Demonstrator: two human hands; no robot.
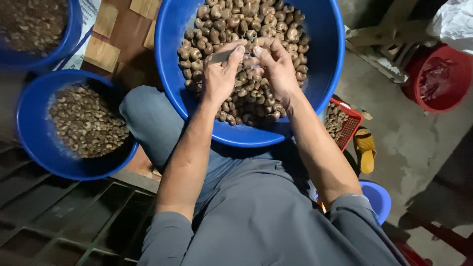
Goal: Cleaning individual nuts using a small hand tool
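Observation:
A big blue basin [325,64] rests on my lap, heaped with brown cashew nuts in shell [246,24]. Both hands work over the heap. My left hand [220,74] grips a small metal blade or pick [220,56], thumb pressed along it. My right hand [276,66] pinches a single nut [250,48] right against the tool's tip. The two hands touch at the fingertips. Whether the nut is split is hidden by the fingers.
A second blue basin [29,138] with smaller pale pieces sits at my left knee; a third blue bowl [69,34] is top left. A red mesh basket [351,123] with nuts, a yellow slipper [364,150], a red bucket [458,83] and a small blue bowl [379,197] lie right.

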